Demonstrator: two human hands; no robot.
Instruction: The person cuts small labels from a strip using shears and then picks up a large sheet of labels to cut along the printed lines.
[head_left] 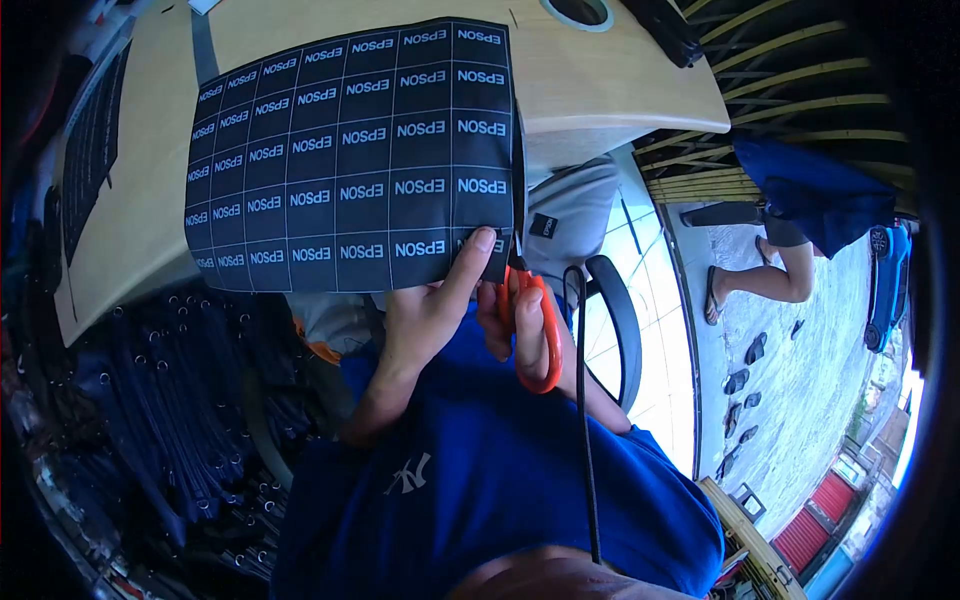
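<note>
A black sheet printed with a grid of EPSON labels is held up over the table edge, its lettering upside down to me. My left hand grips its lower right corner, thumb on top and fingers hidden beneath. Orange-handled scissors are in my right hand, with fingers through the loops. Their dark blades point away from me along the sheet's right edge, close to my left thumb. One small cut EPSON label lies on grey cloth below, right of the sheet.
The wooden table has a round grommet hole at the back. Dark straps with metal rings hang at left. A black cord hangs before my shirt. A chair and a person's legs are to the right.
</note>
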